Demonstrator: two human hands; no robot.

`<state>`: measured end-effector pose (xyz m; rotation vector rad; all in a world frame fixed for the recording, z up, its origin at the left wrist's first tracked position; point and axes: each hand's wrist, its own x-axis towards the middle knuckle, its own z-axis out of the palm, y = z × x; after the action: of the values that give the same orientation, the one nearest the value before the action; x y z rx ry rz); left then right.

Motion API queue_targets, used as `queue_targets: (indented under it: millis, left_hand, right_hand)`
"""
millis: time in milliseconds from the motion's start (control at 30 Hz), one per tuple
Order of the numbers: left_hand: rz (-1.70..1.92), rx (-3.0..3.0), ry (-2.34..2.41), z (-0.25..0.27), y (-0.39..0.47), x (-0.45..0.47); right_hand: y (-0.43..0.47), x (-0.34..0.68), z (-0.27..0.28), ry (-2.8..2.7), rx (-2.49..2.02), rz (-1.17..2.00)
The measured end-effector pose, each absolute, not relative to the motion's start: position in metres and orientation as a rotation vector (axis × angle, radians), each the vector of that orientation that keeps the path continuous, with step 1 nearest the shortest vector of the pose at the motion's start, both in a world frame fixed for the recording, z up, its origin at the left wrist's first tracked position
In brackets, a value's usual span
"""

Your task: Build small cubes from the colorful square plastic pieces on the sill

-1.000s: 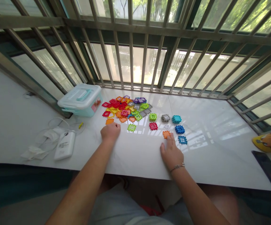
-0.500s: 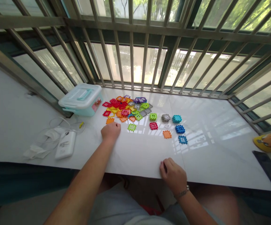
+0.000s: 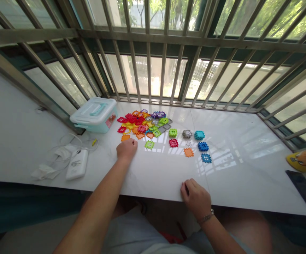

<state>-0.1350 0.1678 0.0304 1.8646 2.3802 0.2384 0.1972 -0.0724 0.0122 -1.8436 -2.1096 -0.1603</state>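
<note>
Spread across a white table (image 3: 153,173) beneath metal bars (image 3: 142,37), a loose pile (image 3: 139,124) of notched plastic tiles in red, orange, yellow, green, gray and purple, heaped left of center toward the far side. Pictured at the near left corner of the pile, curled into a fist, the left hand (image 3: 126,149), grip clenched, just in front of an orange tile (image 3: 125,137); contents, if any, impossible to tell from this angle. At the near edge of the table, well apart from the tiles, the right hand (image 3: 196,197), bracelet (image 3: 206,216) at the wrist, grip drawn in loosely, a dark hollow beside the thumb; contents again impossible to tell.

Lying alone just in front of the pile, a pale green tile (image 3: 149,144). To the right, three columns, far to near: a green stack (image 3: 173,133) and a red tile (image 3: 173,143); a gray stack (image 3: 187,134), a white tile (image 3: 189,144) and a light orange tile (image 3: 188,152); a teal stack (image 3: 199,135), a dark blue stack (image 3: 203,146) and a blue tile (image 3: 206,158).

At far left, a lidded aqua box (image 3: 93,114), closed, behind white cords (image 3: 62,152) and a white device (image 3: 77,165). At the right edge, a dark phone (image 3: 305,190) near a yellow item (image 3: 305,159), cropped by the frame.
</note>
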Motion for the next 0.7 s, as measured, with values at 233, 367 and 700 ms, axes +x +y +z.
queue_targets:
  millis: [233,367,700]
  left_hand:
    - [0.515,2.099,2.375,0.0336,0.1601,-0.1328]
    - [0.524,2.195,2.200,0.0310,0.1627,-0.1358]
    - [0.455,2.157,2.243,0.0313,0.1587,-0.1357]
  right_hand:
    - [-0.0727,0.1965,0.0142,-2.114,-1.827,-0.178]
    - [-0.0734,0.1972,0.0136,-2.112,-1.816,-0.177]
    - [-0.0735,0.1982,0.0114,-2.124,-1.816,-0.151]
